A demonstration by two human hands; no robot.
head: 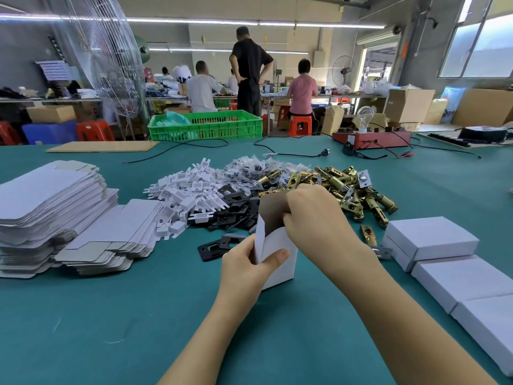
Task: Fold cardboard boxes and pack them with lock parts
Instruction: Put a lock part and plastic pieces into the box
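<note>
A small white cardboard box (pixel 280 251) stands upright on the green table (pixel 111 315), its top flap raised and its brown inside showing. My left hand (pixel 244 265) grips its left side, thumb across the front. My right hand (pixel 313 215) curls over the open top, fingers inside the box or on the flap; what they hold is hidden. Behind lie white plastic pieces (pixel 188 195), bagged parts (pixel 249 169), black strike plates (pixel 236 212) and brass latches (pixel 349 187). One black plate (pixel 213 247) lies just left of the box.
Stacks of flat box blanks (pixel 55 212) fill the left side. Closed white boxes (pixel 444 262) line the right edge, with a single brass latch (pixel 369 236) beside them. Cables, a red tester with a bulb (pixel 369 134) and a green crate (pixel 208 125) sit at the far edge. People work beyond.
</note>
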